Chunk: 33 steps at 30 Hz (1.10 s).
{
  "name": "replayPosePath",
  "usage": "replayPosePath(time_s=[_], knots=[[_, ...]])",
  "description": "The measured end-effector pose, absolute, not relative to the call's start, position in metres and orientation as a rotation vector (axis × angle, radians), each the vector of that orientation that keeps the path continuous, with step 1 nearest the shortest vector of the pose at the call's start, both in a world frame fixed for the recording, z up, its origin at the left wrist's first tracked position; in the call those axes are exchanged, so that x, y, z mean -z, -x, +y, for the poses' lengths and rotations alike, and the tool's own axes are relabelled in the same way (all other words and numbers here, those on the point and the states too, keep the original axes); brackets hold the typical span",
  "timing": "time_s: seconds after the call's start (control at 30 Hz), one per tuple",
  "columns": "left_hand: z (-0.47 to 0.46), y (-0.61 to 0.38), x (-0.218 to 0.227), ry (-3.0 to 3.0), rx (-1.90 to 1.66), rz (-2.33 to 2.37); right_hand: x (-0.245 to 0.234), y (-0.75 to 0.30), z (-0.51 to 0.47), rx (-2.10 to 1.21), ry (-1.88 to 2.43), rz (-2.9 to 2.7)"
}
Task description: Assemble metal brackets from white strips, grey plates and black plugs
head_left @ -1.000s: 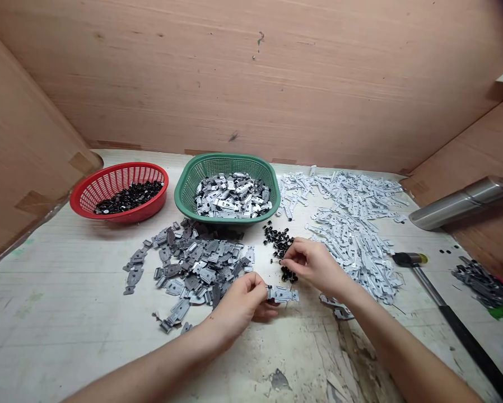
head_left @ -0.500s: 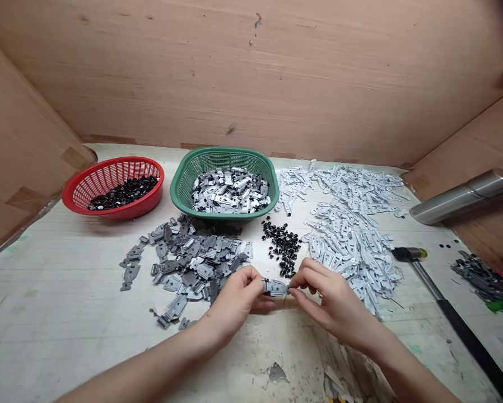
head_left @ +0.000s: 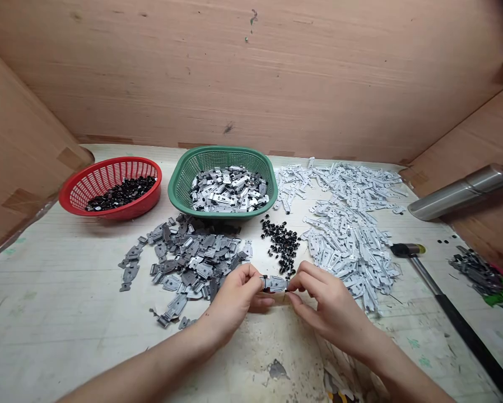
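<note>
A: Grips?
B: Both closed. Part (head_left: 275, 284) pinched at one end by left hand (head_left: 237, 294), at the other by right hand (head_left: 325, 296). Whether a small piece is also held in the right: can't be told.
A: Part located?
B: Held between the hands, just in front of black bits (head_left: 282, 243), grey pile (head_left: 201, 257) to left, white pile (head_left: 346, 240) to right.
A: Else?
B: Hammer (head_left: 455, 316) laid far right.

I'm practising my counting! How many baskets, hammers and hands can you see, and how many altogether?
Baskets: 2 (red basket, green basket)
Hammers: 1 (black-handled hammer)
Hands: 2 (left hand, right hand)
Total: 5
</note>
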State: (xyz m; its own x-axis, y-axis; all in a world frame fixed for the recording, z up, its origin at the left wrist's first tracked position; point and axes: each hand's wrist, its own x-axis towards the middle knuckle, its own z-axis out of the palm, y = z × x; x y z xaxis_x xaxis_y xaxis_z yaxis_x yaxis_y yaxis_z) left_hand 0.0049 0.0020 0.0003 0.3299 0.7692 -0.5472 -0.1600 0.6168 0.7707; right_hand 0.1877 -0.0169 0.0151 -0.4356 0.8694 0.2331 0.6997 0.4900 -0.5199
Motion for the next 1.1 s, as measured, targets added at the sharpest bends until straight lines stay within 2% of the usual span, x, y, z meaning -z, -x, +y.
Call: replayPosePath(time_s=[0.17, 0.27, 0.37, 0.5, 0.63, 0.87, 1.1], knots=[[0.003, -0.002, 0.004, -0.677, -0.622, 1.091, -0.033, -0.224, -0.014, -0.438, 1.423, -2.205], [0.004, -0.001, 0.006, -0.680, -0.614, 1.096, -0.035, -0.253, -0.017, -0.320, 1.576, -2.340], [0.004, -0.001, 0.004, -0.672, -0.602, 1.094, -0.028, -0.262, -0.024, -0.351, 1.622, -2.468], [0.004, -0.002, -0.001, -0.681, -0.554, 1.078, -0.019, -0.238, -0.031, -0.400, 1.451, -2.392], [0.003, -0.004, -0.003, -0.657, -0.571, 1.061, -0.017, -0.209, -0.030, -0.266, 1.202, -2.396], [0.001, -0.004, -0.003, -0.635, -0.610, 1.038, -0.017, -0.203, -0.025, -0.124, 1.152, -2.378], [0.005, -0.003, 0.000, -0.637, -0.615, 1.066, -0.005, -0.242, -0.024, -0.047, 1.564, -2.575]])
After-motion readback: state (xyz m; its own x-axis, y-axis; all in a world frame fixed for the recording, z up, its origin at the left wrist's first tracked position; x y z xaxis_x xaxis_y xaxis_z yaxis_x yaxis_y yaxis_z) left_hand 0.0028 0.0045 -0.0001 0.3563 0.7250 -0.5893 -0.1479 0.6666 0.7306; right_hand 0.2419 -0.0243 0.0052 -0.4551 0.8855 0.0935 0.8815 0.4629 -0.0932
